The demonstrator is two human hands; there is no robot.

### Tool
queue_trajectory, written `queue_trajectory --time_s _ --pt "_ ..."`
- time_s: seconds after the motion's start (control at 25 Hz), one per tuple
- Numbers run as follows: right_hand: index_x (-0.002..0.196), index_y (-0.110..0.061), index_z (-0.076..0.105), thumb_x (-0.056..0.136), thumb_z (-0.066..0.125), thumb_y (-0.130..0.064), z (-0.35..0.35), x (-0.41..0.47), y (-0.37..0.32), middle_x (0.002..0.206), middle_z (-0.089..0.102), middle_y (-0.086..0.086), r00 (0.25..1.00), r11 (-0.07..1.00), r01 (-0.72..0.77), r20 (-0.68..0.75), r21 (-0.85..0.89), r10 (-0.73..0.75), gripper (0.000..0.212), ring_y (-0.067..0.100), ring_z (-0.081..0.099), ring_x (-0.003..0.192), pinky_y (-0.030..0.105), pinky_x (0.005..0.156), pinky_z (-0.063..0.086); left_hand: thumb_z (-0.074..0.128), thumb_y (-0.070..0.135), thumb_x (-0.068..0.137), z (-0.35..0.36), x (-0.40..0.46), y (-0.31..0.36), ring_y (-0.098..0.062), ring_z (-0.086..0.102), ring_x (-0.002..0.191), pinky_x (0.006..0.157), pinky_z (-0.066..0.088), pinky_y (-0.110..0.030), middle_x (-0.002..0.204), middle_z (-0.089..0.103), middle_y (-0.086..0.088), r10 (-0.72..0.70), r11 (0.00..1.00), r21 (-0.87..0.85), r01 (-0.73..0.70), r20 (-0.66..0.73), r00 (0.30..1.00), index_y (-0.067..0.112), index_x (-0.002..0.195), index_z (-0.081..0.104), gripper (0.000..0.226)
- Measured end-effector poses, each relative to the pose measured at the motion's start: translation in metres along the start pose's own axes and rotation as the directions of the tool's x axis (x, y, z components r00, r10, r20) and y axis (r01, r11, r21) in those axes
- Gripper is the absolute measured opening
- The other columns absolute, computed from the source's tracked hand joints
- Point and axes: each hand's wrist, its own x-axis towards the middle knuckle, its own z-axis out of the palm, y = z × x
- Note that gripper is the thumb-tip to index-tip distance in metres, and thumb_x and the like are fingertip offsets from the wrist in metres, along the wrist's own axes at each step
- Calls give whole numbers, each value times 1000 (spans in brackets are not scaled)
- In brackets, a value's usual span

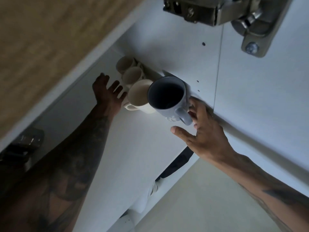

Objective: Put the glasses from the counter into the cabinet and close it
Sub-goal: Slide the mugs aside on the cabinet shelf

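Grey-blue and glazed, the mug I am setting down sits on the white cabinet shelf, its side touching the nearest cream mug, with two more cream mugs lined up behind toward the back. Its handle points out toward my right hand.

To finish this well, I judge I should let go cleanly without dragging the handle, check the mug stands flat and clear of the shelf edge, then draw both arms straight out so a sleeve or wrist does not clip the row. Only then should I swing the door shut; the hinge up by the right wall shows it is wide open.

My right hand is spread loose, thumb stretched out below the mug, fingertips at the handle; whether they touch it or sit just off it I cannot tell. It grips nothing. My left hand is also open and empty, fingers fanned just beside the cream mugs, steadying rather than grasping.
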Motion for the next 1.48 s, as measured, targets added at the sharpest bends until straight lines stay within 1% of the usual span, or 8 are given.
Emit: queue_trajectory --time_s 0.24,0.36,0.48,0.72,0.84,0.96,1.24,1.48 --pt "144 -32 34 85 72 -37 -6 -7 -2 136 45 -13 995 981 -74 80 182 61 70 12 48 131 32 107 42 55 37 94 -14 -52 -29 -23 58 75 69 50 -31 94 63 -11 -44 972 220 84 -182 982 11 104 61 29" --pt "144 -32 39 93 61 -40 -1 -10 -6 142 46 -3 1000 997 -14 7 77 13 56 16 49 130 43 108 45 59 33 94 -4 -79 -59 -27 66 87 81 57 -37 100 69 -14 9 974 224 22 -138 990 14 95 64 19" --pt "148 -30 35 97 53 -40 2 -12 -5 139 50 2 999 999 36 -3 -28 -36 55 19 49 127 36 103 45 59 40 95 -3 -92 -82 -27 68 101 82 61 -37 117 67 -12 152 944 313 -107 -125 980 13 118 62 35" --pt "155 -21 19 96 55 -39 -9 -19 -12 154 35 9 986 986 19 165 -165 9 71 25 41 137 31 103 37 47 46 100 -13 -111 -78 -30 64 107 83 59 -40 117 62 -6 166 917 388 -96 -151 974 19 122 57 36" --pt "156 -14 6 95 55 -42 -16 -48 -43 157 30 12 957 948 -60 253 -312 144 83 28 45 135 40 105 40 44 33 101 -34 -156 -78 -36 64 104 91 56 -45 112 67 -14 305 810 566 -155 -182 935 21 107 63 23" --pt "154 -13 4 94 50 -48 -26 -79 -90 155 30 10 922 857 10 338 -515 192 83 30 44 135 44 103 43 44 36 100 -52 -219 -74 -29 61 113 93 51 -35 124 62 -9 319 661 739 -131 -119 940 23 122 62 31" --pt "154 -10 9 100 38 -46 -67 -141 -255 159 21 12 829 572 347 528 -743 183 72 34 29 142 46 108 37 32 46 102 -124 -395 14 -20 38 136 107 39 -38 147 43 -1 271 69 997 18 -36 962 20 145 38 50" --pt "150 -10 26 100 35 -50 -93 -170 -357 155 32 11 770 427 521 622 -740 139 65 32 37 138 44 108 36 39 43 99 -227 -501 112 -23 48 130 97 45 -39 139 53 -3 514 63 988 139 -152 844 17 136 50 46"
